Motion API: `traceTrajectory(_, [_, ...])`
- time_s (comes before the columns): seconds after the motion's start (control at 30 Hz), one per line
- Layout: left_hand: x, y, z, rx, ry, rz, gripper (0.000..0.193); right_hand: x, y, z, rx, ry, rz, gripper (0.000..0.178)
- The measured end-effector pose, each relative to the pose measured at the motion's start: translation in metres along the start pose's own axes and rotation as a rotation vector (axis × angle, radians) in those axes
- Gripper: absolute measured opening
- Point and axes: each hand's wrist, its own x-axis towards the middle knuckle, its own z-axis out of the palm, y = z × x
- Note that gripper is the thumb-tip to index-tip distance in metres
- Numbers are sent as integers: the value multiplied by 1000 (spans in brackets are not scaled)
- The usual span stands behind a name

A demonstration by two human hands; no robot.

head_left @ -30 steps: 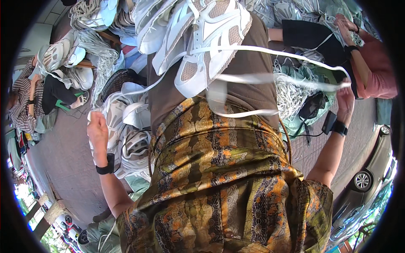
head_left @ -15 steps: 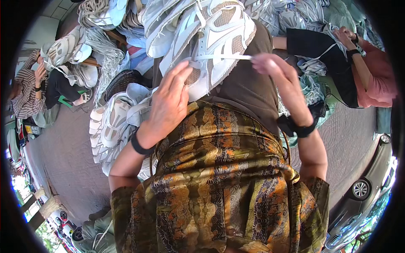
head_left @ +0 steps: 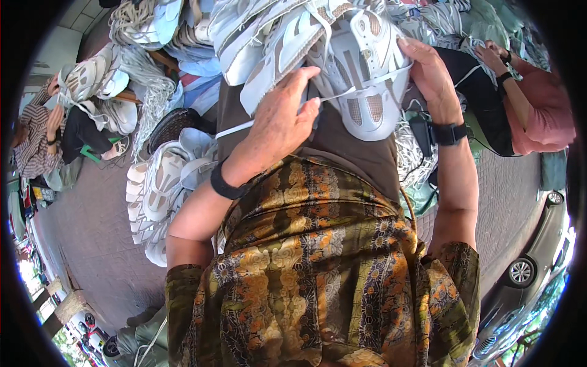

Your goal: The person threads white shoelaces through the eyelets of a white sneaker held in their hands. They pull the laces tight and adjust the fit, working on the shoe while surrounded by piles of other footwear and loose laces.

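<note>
On my lap lies a white shoe upper [head_left: 368, 127] with beige mesh panels, its toe end toward me. My left hand [head_left: 275, 122] pinches a flat white shoelace [head_left: 235, 129] between thumb and fingers. One part of the lace stretches right across the upper, and another trails out left of the hand. My right hand [head_left: 433, 79] is closed on the right edge of the same upper, thumb side up; its fingertips are partly hidden. Against the left side of this upper leans a stack of similar uppers [head_left: 247, 46].
More uppers [head_left: 162, 189] are piled at my left, beside a dark mesh item [head_left: 177, 129] and hanging white laces [head_left: 147, 79]. A person in a striped top [head_left: 38, 144] sits at far left, another in pink [head_left: 535, 116] at right. A parked car [head_left: 532, 251] stands lower right.
The upper has shifted right and turned toe toward me. My right hand has gone from pulling the lace to the upper's edge. My left hand has moved right with the lace.
</note>
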Motion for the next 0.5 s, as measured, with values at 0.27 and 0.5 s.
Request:
traceTrajectory(0.27, [8, -55, 76, 719, 191, 469, 30, 18, 94, -61, 170, 49, 15, 31])
traceTrajectory(0.5, [21, -55, 45, 623, 203, 424, 40, 6, 84, -40, 299, 0, -16, 24])
